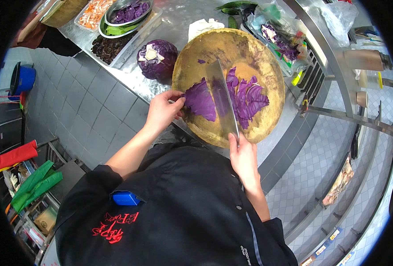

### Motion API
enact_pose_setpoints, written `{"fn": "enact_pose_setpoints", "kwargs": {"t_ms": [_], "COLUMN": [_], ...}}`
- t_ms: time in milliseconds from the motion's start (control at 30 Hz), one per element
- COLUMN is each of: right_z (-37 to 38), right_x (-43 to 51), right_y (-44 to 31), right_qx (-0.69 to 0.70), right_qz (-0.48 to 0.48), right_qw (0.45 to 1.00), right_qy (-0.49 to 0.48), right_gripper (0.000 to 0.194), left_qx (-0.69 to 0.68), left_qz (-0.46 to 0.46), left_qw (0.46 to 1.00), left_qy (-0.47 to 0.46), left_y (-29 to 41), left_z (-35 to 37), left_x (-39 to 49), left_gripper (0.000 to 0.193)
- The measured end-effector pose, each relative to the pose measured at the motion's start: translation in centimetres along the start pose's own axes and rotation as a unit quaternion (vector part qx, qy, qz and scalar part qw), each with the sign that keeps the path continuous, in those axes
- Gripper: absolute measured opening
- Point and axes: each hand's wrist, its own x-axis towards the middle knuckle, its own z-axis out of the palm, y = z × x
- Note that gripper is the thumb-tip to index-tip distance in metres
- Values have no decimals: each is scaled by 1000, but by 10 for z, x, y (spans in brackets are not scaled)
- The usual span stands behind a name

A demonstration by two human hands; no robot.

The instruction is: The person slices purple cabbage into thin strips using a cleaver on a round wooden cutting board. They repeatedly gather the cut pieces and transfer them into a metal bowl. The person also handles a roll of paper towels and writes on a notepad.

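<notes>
A round wooden chopping block [196,133] lies before me. My right hand [244,153] grips the handle of a broad steel cleaver [220,89], whose blade crosses the block between two lots of purple cabbage. My left hand [164,108] pinches the left edge of a purple cabbage leaf [201,99] with thumb and fingers. To the right of the blade lie several cut pieces of purple cabbage [249,99]. One small purple scrap [201,61] is near the upper left of the block. A cut head of purple cabbage [156,63] stands on the steel table left of the block.
Beyond the block are a crumpled white cloth [204,28] and cucumbers [236,4]. A tray with plastic bags and cabbage scraps [283,46] stands right. Left are black fungus in a plastic tub [108,48] and a steel bowl of cut purple cabbage [130,13]. Part of another person [55,41] shows upper left.
</notes>
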Motion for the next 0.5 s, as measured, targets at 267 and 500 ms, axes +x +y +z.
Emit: {"fn": "enact_pose_setpoints", "kwargs": {"t_ms": [267,500], "right_z": [3,15], "right_x": [-10,-11], "right_y": [-20,-1], "right_qx": [37,-18], "right_qz": [-76,-17], "right_qw": [995,1000], "right_qy": [54,-13], "right_gripper": [21,20], "left_qx": [21,60], "left_qz": [1,22], "left_qw": [1000,997], "left_qy": [14,32], "left_y": [-6,-9], "left_z": [-5,-2], "left_x": [2,-2], "left_gripper": [18,18]}}
